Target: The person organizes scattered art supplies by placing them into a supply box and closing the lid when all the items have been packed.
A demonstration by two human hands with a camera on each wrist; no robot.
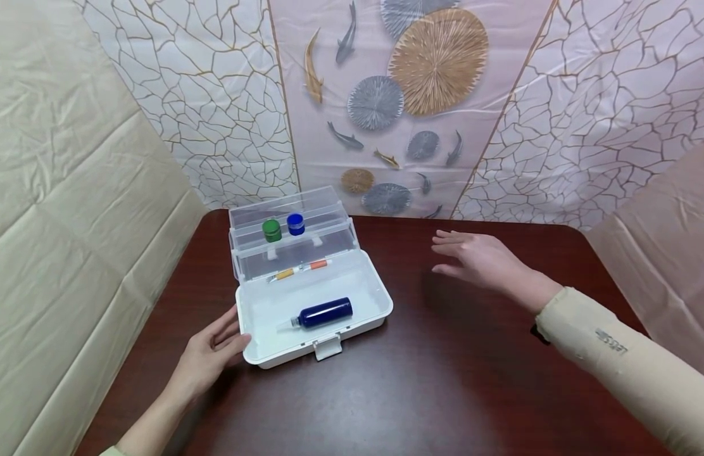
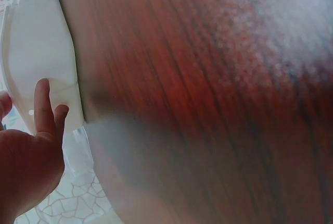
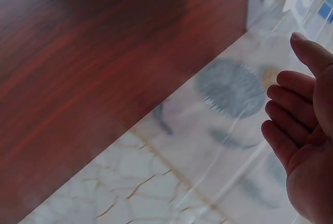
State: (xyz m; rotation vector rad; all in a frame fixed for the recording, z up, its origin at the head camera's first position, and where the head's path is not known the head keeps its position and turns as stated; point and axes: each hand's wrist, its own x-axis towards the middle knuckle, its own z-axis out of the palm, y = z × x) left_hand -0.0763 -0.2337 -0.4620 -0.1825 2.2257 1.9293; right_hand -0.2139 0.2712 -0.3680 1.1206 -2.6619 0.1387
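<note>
A white storage box stands with its clear lid and trays raised at the back. My left hand grips its left wall, thumb over the rim and fingers against the outside. In the left wrist view, the fingers lie along the white side wall. Inside the box lies a dark blue bottle with a narrow clear tip. Slim yellow and orange pieces lie along the back. To the right of the box, my right hand hovers above the table, fingers extended and holding nothing.
A green-lidded jar and a blue-lidded jar sit in the raised clear tray. The box's front latch hangs down. Patterned cloth rises behind the dark reddish table, with beige cloth at the sides.
</note>
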